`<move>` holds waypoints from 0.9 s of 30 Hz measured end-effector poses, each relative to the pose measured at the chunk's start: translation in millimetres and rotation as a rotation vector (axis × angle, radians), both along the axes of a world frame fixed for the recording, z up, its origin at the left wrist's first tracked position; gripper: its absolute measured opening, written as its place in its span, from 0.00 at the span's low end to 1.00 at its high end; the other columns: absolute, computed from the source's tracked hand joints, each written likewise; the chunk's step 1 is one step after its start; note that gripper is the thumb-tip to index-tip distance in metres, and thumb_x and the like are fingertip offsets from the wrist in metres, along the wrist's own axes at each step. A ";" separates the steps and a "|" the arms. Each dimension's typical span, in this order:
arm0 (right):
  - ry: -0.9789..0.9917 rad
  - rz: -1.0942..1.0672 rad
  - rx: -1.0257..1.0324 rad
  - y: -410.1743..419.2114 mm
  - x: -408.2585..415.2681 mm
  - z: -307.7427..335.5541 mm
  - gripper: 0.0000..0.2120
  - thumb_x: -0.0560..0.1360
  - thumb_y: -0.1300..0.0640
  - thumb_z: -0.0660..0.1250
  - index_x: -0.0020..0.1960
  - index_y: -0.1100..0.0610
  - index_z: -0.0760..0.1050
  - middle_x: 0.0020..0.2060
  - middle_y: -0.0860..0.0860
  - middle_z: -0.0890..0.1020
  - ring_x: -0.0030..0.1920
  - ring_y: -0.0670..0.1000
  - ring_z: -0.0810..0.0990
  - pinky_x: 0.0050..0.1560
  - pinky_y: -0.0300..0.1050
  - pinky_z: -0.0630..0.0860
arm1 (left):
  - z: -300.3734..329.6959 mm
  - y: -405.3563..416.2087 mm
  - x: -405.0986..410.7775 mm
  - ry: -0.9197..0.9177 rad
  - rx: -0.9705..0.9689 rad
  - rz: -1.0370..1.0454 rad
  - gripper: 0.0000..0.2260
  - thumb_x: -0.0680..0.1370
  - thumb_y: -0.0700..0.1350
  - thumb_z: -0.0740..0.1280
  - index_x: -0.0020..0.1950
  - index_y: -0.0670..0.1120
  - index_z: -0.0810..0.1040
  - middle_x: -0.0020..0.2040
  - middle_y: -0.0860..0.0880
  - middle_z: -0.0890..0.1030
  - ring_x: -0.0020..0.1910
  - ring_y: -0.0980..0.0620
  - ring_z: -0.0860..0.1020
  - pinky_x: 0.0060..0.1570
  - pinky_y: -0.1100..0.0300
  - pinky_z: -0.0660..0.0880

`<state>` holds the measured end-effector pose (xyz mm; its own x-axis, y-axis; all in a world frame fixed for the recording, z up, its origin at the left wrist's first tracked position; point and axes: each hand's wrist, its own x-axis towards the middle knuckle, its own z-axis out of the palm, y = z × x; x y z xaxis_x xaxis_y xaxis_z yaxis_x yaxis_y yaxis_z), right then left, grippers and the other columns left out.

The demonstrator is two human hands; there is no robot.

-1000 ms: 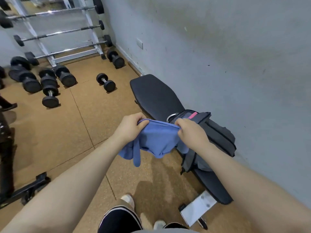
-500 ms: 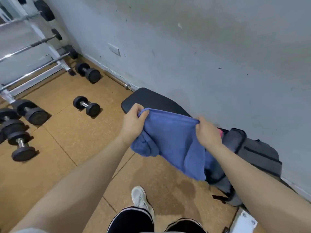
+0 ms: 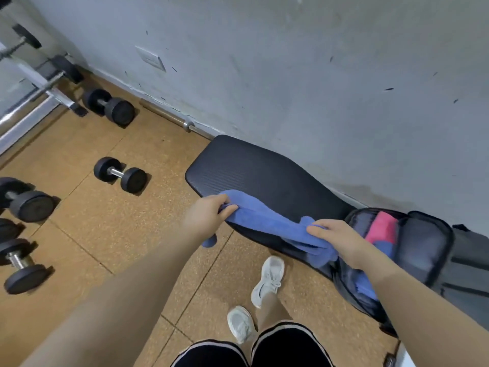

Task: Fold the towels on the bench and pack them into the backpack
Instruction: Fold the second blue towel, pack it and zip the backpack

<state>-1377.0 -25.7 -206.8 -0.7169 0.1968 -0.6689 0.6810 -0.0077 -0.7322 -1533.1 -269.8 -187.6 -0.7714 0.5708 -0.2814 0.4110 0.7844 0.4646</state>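
Black padded counter (image 3: pixel 264 168) runs along the wall, the open backpack (image 3: pixel 423 250) sitting at its right end with a pink towel (image 3: pixel 382 227) already tucked inside. Blue towel (image 3: pixel 267 221) is stretched low over the counter's near edge, so this looks like the folding step. Next it wants laying flat and doubling over. Left hand (image 3: pixel 206 217) pinches one end, right hand (image 3: pixel 341 241) grips the other, fingers curled tight on cloth.

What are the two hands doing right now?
Left hand: closed, gripping one end of the blue towel.
Right hand: closed, holding the towel's other end beside the backpack.
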 end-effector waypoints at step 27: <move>-0.342 -0.127 0.810 114.7 -194.9 -248.6 0.12 0.75 0.61 0.61 0.33 0.59 0.70 0.30 0.57 0.73 0.40 0.59 0.73 0.32 0.44 0.62 | -261.4 144.9 -230.1 0.012 -0.042 -0.125 0.15 0.76 0.51 0.65 0.56 0.43 0.72 0.54 0.44 0.77 0.54 0.43 0.74 0.49 0.51 0.70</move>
<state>-1571.9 89.0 -455.4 -0.4435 0.7672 -0.4634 0.8929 0.3338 -0.3021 -1763.2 -124.8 -449.0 -0.6981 0.6507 -0.2987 0.5123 0.7454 0.4265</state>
